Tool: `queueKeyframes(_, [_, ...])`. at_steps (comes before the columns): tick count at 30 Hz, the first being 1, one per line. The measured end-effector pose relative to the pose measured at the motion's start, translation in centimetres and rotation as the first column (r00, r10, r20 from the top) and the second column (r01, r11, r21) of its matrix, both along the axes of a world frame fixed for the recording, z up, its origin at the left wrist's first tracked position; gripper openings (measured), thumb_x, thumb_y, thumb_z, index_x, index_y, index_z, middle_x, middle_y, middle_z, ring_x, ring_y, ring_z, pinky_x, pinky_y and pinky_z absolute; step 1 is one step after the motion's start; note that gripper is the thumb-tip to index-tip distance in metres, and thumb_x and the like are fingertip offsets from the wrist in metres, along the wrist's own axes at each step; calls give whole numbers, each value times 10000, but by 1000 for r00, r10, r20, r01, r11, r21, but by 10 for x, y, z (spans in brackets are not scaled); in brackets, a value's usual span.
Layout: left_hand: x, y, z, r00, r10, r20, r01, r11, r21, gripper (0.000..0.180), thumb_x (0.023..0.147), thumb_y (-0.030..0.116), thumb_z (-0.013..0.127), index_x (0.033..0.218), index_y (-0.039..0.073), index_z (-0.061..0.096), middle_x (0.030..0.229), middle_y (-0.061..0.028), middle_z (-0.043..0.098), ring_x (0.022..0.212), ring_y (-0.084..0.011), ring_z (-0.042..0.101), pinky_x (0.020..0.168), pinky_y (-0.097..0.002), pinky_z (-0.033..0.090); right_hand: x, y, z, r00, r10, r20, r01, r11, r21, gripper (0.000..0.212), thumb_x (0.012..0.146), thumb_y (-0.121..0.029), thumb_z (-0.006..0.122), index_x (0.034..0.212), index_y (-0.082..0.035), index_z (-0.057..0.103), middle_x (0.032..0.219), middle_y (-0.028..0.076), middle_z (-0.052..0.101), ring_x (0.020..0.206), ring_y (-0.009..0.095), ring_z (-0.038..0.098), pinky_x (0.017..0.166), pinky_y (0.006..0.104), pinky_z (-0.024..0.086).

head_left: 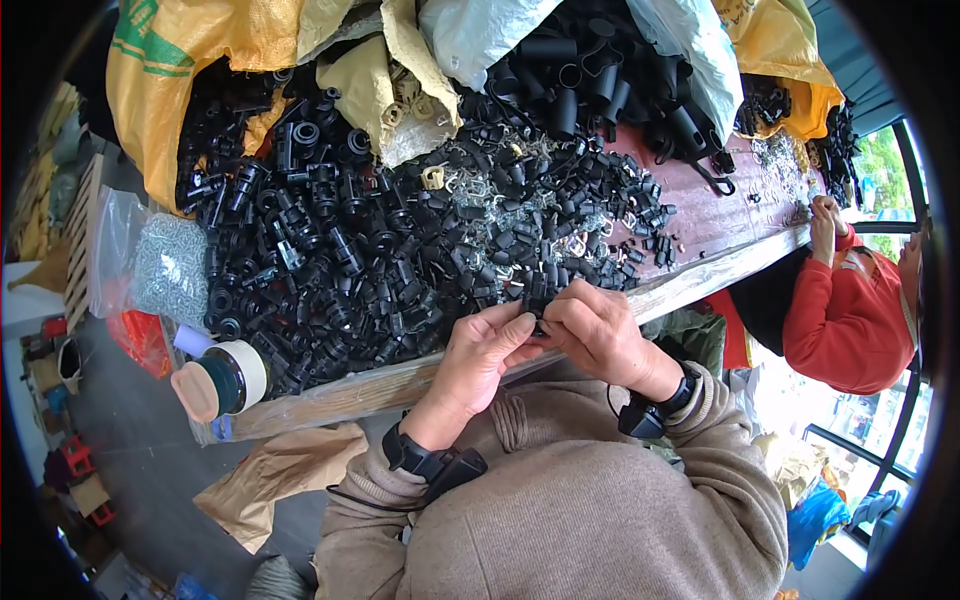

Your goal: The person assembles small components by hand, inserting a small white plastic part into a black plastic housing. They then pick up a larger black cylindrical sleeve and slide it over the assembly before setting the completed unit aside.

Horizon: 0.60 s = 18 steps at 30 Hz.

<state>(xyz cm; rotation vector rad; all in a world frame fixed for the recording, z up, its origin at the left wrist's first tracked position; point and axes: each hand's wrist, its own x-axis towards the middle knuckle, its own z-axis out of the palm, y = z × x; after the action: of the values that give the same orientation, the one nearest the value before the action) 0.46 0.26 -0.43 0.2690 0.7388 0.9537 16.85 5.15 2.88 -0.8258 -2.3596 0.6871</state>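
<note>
My left hand (478,362) and my right hand (598,330) meet at the near edge of the table. Between their fingertips they pinch a small black plastic part (538,326), mostly covered by the fingers, so its exact shape cannot be made out. Just beyond them spreads a heap of small black plastic clips (590,215) mixed with thin silvery metal pieces (497,222). To the left of the hands lies a pile of larger black plastic fittings (320,235). Both wrists carry black strapped devices.
A wooden rail (330,403) edges the table. At its left corner stand tape rolls (240,375) and a clear bag of small metal pieces (170,265). Open sacks (245,35) and black tubes (565,110) line the back. A person in red (850,315) works at the right.
</note>
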Motion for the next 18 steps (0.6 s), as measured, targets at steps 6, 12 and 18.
queueKeyframes(6, [-4,3,9,998,-56,-1,56,997,55,256,831,166,536,1014,-12,538,912,-80,597,780,-148,602,664,-214,487,5,3,4,994,-107,9,98,864,-494,130,746,-79,595,789,-37,480,745,30,505,544,143,512,482,272,416])
queueKeyframes(12, [-4,4,13,1000,-20,-15,21,997,80,258,841,184,514,1007,-11,537,913,-113,599,833,-195,598,697,-250,494,4,8,-17,644,-672,-365,-414,95,-905,106,806,-89,534,889,-36,494,853,9,543,695,109,526,661,247,435])
queueKeyframes(18, [-1,2,4,996,47,69,-51,997,54,273,838,210,520,1015,3,536,930,-97,597,879,-183,576,775,-269,464,-2,7,-25,576,-725,-377,-499,53,-865,185,828,-78,488,1006,-27,480,931,46,532,808,116,510,758,261,415])
